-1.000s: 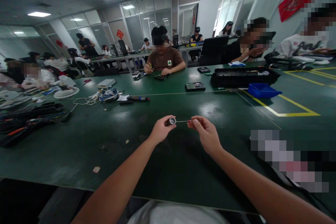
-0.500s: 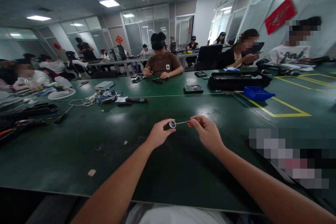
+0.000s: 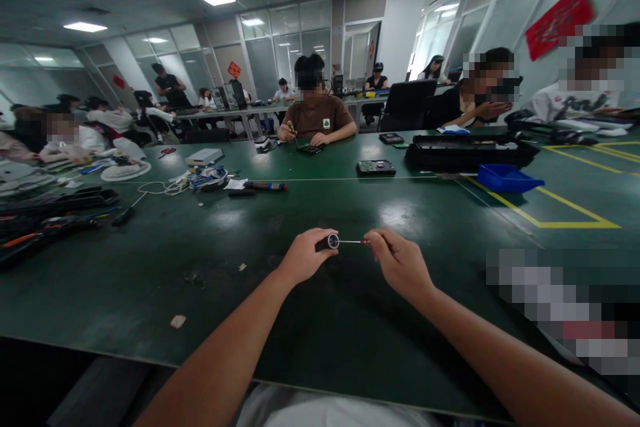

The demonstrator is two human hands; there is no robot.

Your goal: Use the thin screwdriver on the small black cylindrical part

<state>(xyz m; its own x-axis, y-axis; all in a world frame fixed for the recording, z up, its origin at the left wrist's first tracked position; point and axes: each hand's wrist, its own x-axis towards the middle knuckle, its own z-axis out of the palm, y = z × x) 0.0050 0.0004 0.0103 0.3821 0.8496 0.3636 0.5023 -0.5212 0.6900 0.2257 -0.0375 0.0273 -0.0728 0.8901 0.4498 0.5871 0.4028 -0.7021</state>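
Above a green counter (image 3: 320,330), a dark cylinder (image 3: 333,241) with a silvery ringed end meets the shaft of a slim, red-handled screwdriver (image 3: 353,241); whether the tip sits inside is too small to tell. The shaft could skid off the rim and jab the left hand (image 3: 304,258), since the cylinder seems braced by that hand alone. Its thumb and fingers curl around the cylinder, parted by its width. The right hand's (image 3: 404,261) fingers pinch the screwdriver's handle, nearly closed.
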